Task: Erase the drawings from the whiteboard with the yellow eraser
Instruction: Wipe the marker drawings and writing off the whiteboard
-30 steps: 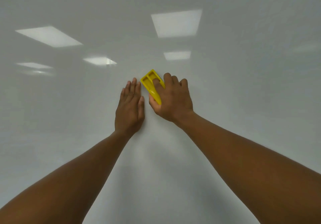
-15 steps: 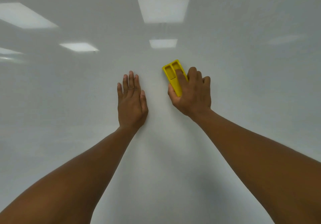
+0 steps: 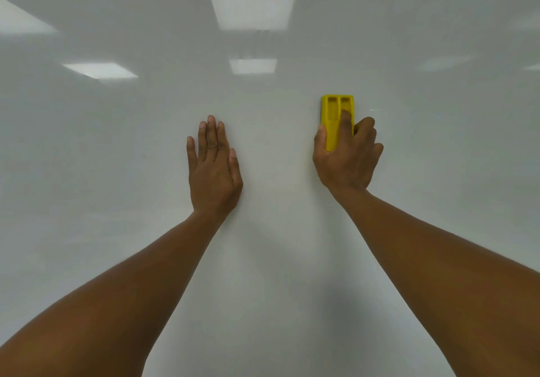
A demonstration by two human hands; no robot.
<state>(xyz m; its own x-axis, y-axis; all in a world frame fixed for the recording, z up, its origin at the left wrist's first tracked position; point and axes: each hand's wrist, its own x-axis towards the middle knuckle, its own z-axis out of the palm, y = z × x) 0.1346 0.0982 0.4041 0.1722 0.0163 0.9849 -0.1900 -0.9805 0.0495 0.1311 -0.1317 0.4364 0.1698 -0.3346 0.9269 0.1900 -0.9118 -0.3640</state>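
Gripping yellow eraser (image 3: 333, 125), upright, two slots: right hand (image 3: 346, 157) | left hand (image 3: 213, 169) flat, released

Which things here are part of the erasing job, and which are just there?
Part of the job: yellow plastic eraser, gripped by the right hand; glossy whiteboard; left hand flat against it.

Just there: reflected ceiling lights.

Ceiling-light reflections (image 3: 252, 5) — bright rectangles — several, scattered.

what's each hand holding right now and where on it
The right hand holds the yellow eraser by its lower half, thumb on its left edge. The left hand lies flat, holding nothing.
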